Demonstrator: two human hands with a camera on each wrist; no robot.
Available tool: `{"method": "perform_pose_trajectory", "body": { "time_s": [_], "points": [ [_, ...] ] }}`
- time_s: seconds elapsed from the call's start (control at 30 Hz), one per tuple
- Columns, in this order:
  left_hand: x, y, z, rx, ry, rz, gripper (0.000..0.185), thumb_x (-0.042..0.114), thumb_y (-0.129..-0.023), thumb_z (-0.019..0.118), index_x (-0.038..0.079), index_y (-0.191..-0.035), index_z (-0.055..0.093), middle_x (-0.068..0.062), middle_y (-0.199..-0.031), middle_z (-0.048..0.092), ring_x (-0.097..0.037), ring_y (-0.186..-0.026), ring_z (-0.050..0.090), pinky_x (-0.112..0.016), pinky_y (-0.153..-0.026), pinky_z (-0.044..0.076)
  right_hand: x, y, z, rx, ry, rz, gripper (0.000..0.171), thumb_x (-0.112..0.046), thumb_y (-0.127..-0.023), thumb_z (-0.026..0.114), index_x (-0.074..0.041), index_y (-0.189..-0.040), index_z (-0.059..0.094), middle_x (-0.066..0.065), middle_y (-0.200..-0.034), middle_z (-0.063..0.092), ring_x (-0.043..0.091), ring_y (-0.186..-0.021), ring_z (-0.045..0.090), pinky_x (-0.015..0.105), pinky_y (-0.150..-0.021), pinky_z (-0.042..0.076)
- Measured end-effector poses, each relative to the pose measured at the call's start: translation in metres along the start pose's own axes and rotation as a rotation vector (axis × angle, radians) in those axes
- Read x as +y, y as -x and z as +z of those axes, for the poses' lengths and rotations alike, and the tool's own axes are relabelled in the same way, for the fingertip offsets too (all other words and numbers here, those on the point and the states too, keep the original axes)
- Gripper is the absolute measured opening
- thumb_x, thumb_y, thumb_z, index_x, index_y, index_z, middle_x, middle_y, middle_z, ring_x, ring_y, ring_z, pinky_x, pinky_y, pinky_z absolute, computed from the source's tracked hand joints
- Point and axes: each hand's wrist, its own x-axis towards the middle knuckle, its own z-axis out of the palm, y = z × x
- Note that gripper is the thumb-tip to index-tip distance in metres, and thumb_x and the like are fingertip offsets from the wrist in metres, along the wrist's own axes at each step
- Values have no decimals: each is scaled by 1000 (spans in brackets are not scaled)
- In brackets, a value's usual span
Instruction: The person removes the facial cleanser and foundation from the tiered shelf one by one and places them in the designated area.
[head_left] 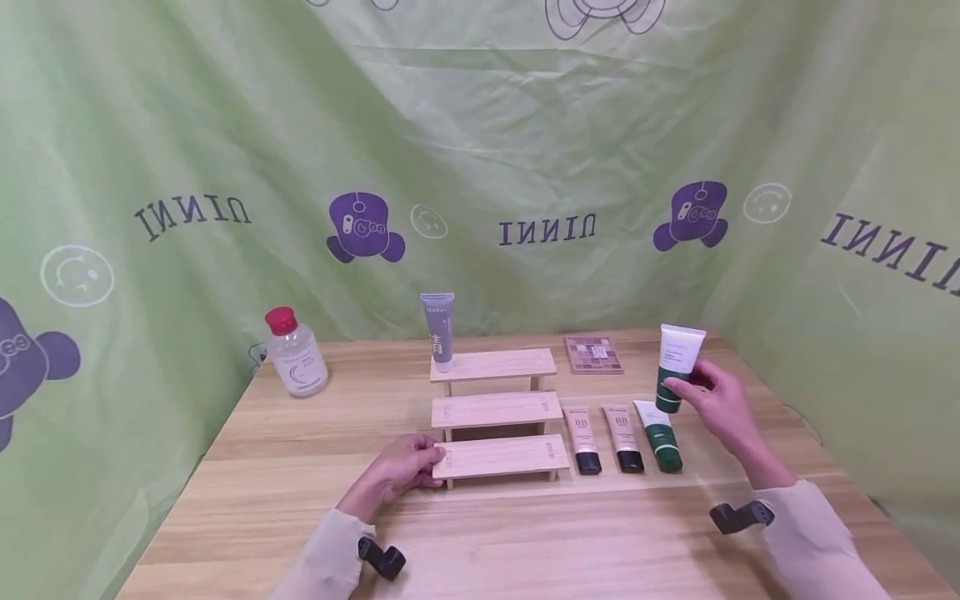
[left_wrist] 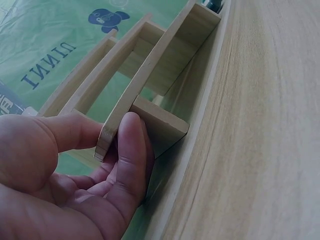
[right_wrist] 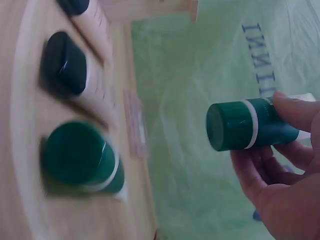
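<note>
My left hand (head_left: 405,463) pinches the left end of the lowest wooden step (head_left: 501,457), thumb on top and fingers beneath, as the left wrist view shows. In my right hand (head_left: 722,404) is a green and white tube (head_left: 679,358), gripped between thumb and fingers with its green cap downward, above the table. Below it a second green and white tube (head_left: 660,437) lies flat. Two pink BB cream tubes (head_left: 581,435) with black caps lie beside that one. On the top wooden step (head_left: 498,365) a grey tube (head_left: 439,329) stands upright at the left end.
A clear bottle with a red cap (head_left: 297,354) stands at the back left of the wooden table (head_left: 315,433). Behind the BB tubes lies an eyeshadow palette (head_left: 594,355). The middle step (head_left: 497,409) sits between the other two. A green printed curtain (head_left: 480,150) hangs behind.
</note>
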Motion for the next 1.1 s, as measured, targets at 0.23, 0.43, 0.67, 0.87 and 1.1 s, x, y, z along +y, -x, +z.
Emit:
{"method": "perform_pose_trajectory", "body": {
  "time_s": [0.23, 0.43, 0.67, 0.87, 1.1],
  "points": [
    [0, -1, -2, -22, 13, 7, 26, 4, -96, 55, -16, -112, 50, -15, -91, 62, -17, -75, 63, -28, -67, 61, 25, 4, -16, -40, 125, 91, 57, -35, -95, 65, 12, -125, 54, 31, -113, 61, 26, -92, 56, 20, -69, 47],
    [1, -1, -5, -10, 9, 2, 29, 5, -98, 54, -16, -116, 48, -15, -93, 62, -17, -76, 63, -28, -68, 61, 40, 2, -25, -104, 199, 123, 53, -32, -93, 67, 15, -116, 58, 28, -101, 65, 25, -84, 57, 26, -66, 47],
    [1, -2, -4, -3, 7, 0, 27, 5, -97, 55, -15, -115, 49, -15, -93, 62, -17, -75, 63, -29, -68, 61, 53, 1, -30, -224, 201, 288, 60, -28, -91, 69, 23, -117, 51, 23, -92, 65, 21, -76, 60, 28, -61, 53],
    [-1, -1, -3, -12, 18, -3, 25, 4, -97, 54, -15, -113, 49, -15, -93, 61, -17, -76, 63, -28, -68, 61, 61, 2, -26, -241, 185, 359, 53, -29, -89, 71, 18, -107, 56, 18, -87, 63, 21, -72, 61, 30, -60, 54],
    [-1, -1, -2, -24, 23, 0, 26, 4, -97, 54, -16, -113, 49, -14, -92, 61, -17, -76, 63, -27, -68, 60, 66, 4, -23, -251, 208, 387, 40, -29, -87, 73, 10, -91, 63, 10, -78, 61, 19, -69, 57, 29, -57, 50]
  ]
}}
